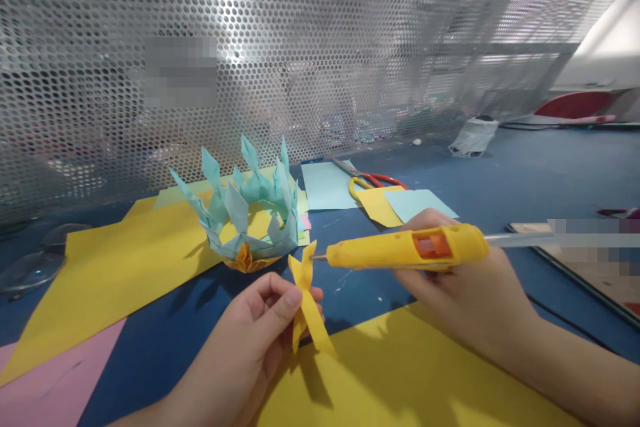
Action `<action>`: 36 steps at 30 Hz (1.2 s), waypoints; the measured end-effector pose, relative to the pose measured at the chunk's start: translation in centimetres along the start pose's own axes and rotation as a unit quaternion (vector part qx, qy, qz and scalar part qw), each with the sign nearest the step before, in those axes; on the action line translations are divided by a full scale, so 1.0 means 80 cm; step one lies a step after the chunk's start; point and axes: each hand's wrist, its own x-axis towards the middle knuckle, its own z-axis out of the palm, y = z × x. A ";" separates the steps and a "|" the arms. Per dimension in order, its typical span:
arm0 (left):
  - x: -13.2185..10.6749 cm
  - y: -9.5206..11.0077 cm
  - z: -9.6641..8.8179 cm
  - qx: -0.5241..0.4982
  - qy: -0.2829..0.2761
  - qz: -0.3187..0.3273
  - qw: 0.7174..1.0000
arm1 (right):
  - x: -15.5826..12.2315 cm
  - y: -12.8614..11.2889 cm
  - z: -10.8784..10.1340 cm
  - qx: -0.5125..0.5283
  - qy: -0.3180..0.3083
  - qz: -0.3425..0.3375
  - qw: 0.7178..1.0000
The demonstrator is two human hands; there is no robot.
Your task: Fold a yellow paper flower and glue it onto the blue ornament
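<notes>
My left hand (255, 333) pinches a small folded yellow paper piece (307, 303) between thumb and fingers, holding it upright. My right hand (465, 293) is wrapped round a yellow glue gun (405, 248), which lies level and points left. Its metal nozzle tip touches the top of the yellow paper piece. Just behind them stands a light blue folded paper flower (247, 213) with pointed petals and an orange centre, resting on a large yellow sheet (115, 267).
Blue table (525, 180) with a perforated metal screen (320, 47) at the back. Red and yellow scissors (373, 181) lie on light blue and yellow paper squares. Pink paper (55, 380) sits front left, another yellow sheet (410, 373) front centre. A crumpled plastic wrap (473, 137) lies far right.
</notes>
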 end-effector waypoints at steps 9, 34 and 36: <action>-0.001 -0.001 -0.001 -0.001 -0.019 0.001 1.000 | 0.002 0.000 0.000 -0.009 0.020 -0.004 1.000; 0.001 -0.002 0.001 -0.002 -0.019 0.009 1.000 | 0.001 -0.001 -0.004 0.018 0.009 -0.017 1.000; 0.001 -0.002 0.001 -0.003 -0.016 0.007 1.000 | 0.002 -0.002 -0.003 0.017 0.013 -0.016 1.000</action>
